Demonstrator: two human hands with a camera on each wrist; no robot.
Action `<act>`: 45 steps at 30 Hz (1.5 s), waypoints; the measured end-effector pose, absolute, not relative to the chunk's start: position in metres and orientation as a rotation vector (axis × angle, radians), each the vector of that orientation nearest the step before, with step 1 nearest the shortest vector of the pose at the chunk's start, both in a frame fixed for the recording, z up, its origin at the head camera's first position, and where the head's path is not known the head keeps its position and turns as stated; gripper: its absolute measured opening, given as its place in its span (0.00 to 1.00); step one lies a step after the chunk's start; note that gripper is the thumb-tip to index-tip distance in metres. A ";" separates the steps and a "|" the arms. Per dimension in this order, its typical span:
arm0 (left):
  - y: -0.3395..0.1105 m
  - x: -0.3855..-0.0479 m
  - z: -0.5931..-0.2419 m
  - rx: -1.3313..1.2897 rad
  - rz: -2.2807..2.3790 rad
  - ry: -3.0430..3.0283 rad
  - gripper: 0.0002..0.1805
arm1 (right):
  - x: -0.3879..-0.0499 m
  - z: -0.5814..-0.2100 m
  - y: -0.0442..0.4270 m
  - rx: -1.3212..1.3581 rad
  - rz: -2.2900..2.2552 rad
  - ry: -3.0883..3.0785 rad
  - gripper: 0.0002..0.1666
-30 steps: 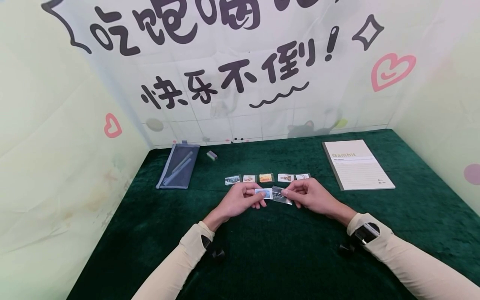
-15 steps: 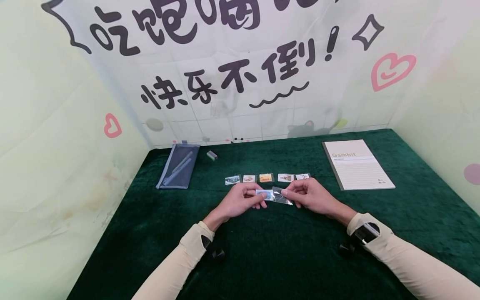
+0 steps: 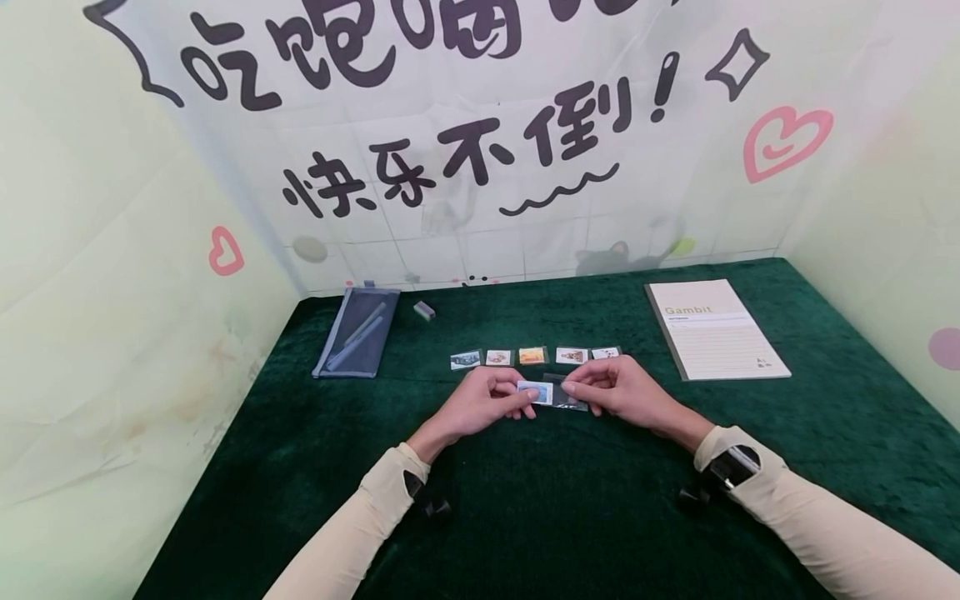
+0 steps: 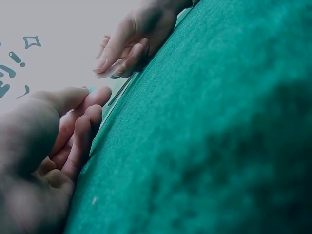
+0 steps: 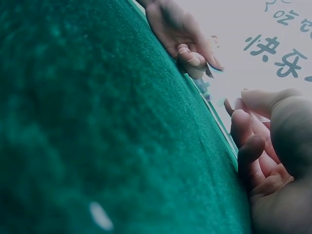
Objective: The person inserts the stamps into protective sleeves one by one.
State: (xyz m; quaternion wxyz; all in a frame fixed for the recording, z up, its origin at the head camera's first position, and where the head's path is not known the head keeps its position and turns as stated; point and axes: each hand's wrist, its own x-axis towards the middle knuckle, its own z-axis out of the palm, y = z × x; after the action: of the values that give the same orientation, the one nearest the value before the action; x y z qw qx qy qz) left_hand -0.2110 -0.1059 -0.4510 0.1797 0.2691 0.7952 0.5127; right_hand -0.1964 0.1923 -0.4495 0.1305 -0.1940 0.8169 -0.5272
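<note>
My left hand (image 3: 483, 402) pinches a small blue stamp (image 3: 542, 391) with a white border, its thumb lying across the face. Facing it, my right hand (image 3: 628, 394) pinches a clear plastic sleeve (image 3: 572, 403) between thumb and fingers. The stamp's right end meets or overlaps the sleeve's left end; whether it is inside, I cannot tell. Both are held above the green cloth. In the left wrist view the left fingers (image 4: 80, 134) are bent, and the stamp is mostly hidden. Just beyond the hands lies a row of several sleeved stamps (image 3: 533, 356).
A blue mesh pouch (image 3: 357, 333) with pens in it lies at the back left, with an eraser (image 3: 423, 311) beside it. A notebook (image 3: 716, 329) lies at the right. The green cloth (image 3: 562, 517) covers the table, and printed curtains stand around it.
My left hand's stamp has shifted slightly right and down, closer over the sleeve. The sleeve has turned a little more level. The right hand has barely moved.
</note>
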 end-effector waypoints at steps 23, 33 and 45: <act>-0.104 -0.210 -0.448 0.795 1.406 2.218 0.14 | -0.196 -0.451 0.192 -0.508 -1.623 2.328 0.18; -0.104 -0.210 -0.445 0.807 1.403 2.187 0.09 | -0.196 -0.451 0.194 -0.488 -1.653 2.301 0.20; -0.104 -0.209 -0.444 0.829 1.361 2.177 0.09 | -0.196 -0.449 0.194 -0.478 -1.594 2.307 0.20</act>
State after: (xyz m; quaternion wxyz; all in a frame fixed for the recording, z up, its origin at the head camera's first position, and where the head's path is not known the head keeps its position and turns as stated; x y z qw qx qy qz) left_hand -0.2094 -0.1040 -0.4441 0.2201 0.2998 0.7871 0.4920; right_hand -0.1959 0.1942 -0.4488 0.1481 -0.1662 0.8021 -0.5542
